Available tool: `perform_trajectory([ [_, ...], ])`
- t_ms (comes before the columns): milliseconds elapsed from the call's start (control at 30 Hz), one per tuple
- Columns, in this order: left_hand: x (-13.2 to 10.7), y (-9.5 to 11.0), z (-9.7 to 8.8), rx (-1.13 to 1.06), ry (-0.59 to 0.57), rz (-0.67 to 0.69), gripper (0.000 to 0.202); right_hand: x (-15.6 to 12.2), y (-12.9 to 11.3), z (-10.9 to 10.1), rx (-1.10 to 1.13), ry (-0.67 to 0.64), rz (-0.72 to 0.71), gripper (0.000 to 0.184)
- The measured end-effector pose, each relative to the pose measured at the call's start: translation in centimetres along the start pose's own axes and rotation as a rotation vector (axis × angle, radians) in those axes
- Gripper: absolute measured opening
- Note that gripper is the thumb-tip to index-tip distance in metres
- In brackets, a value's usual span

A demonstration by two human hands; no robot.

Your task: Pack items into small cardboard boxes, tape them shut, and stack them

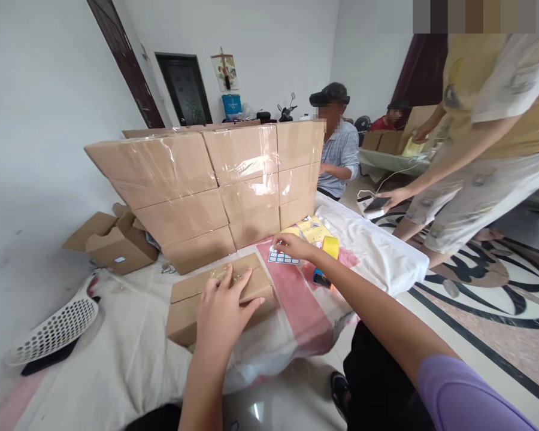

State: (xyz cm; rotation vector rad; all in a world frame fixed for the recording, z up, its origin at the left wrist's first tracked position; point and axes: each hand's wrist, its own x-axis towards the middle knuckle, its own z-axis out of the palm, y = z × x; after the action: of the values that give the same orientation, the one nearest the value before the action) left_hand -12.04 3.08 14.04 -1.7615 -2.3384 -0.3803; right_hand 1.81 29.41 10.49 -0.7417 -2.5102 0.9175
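My left hand (222,308) rests with spread fingers on top of a closed brown cardboard box (184,317), close to the clear tape on its lid. Just beyond the box's right end, my right hand (290,244) has its fingers pinched at the upper edge of a sheet of blue-bordered sticker labels (284,258). Whether a single label has come loose in the pinch is too small to tell. Beside my right forearm are a yellow tape roll (330,245) and a blue and orange tape dispenser (322,278), partly hidden by the arm.
Stacked taped cartons (247,179) form a wall behind the box. An open carton (121,239) and a white perforated chair back (58,329) stand at left. Yellow patterned packets (312,229) lie beyond my right hand. A standing person (485,131) holds a phone; another sits behind the cartons.
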Motion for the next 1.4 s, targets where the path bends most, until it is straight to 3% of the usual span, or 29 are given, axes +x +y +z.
perform_trajectory([
  [100, -0.2, -1.3, -0.2, -0.014, -0.021, 0.007, 0.058, -2.4, -0.8, 1.4, 0.149, -0.130, -0.157, 0.009],
  [200, -0.7, -2.8, -0.4, -0.057, -0.071, -0.001, 0.059, -4.1, -1.3, 3.3, 0.253, -0.180, -0.237, 0.015],
  [333, -1.5, -4.0, -0.3, -0.154, -0.097, 0.014, 0.057, -4.8, -2.4, 5.8, 0.333, -0.158, -0.304, 0.012],
  [467, -1.8, -4.0, -0.3, -0.183, -0.076, 0.039, 0.055, -4.9, -3.5, 6.9, 0.348, -0.132, -0.327, 0.003],
  [700, -1.9, -4.2, 0.1, -0.182, -0.031, 0.061, 0.053, -5.1, -3.5, 7.6, 0.289, -0.084, -0.242, 0.007],
  [833, -1.7, -4.5, 0.2, -0.158, -0.029, 0.055, 0.054, -5.7, -3.6, 8.7, 0.283, 0.111, -0.066, 0.033],
  [900, -1.6, -4.5, 0.2, -0.139, -0.048, 0.042, 0.055, -6.6, -4.0, 9.5, 0.329, 0.163, -0.011, 0.028],
  [967, -1.5, -4.7, 0.3, -0.131, -0.060, 0.040, 0.055, -7.8, -4.6, 10.5, 0.385, 0.151, -0.003, 0.011],
  [1200, -1.6, -5.0, 0.7, -0.104, -0.041, 0.065, 0.056, -11.5, -5.1, 13.6, 0.680, 0.096, -0.060, 0.048],
  [1400, -1.6, -4.9, 0.5, -0.113, -0.032, 0.079, 0.056, -12.5, -5.3, 13.7, 0.645, 0.041, -0.043, 0.074],
])
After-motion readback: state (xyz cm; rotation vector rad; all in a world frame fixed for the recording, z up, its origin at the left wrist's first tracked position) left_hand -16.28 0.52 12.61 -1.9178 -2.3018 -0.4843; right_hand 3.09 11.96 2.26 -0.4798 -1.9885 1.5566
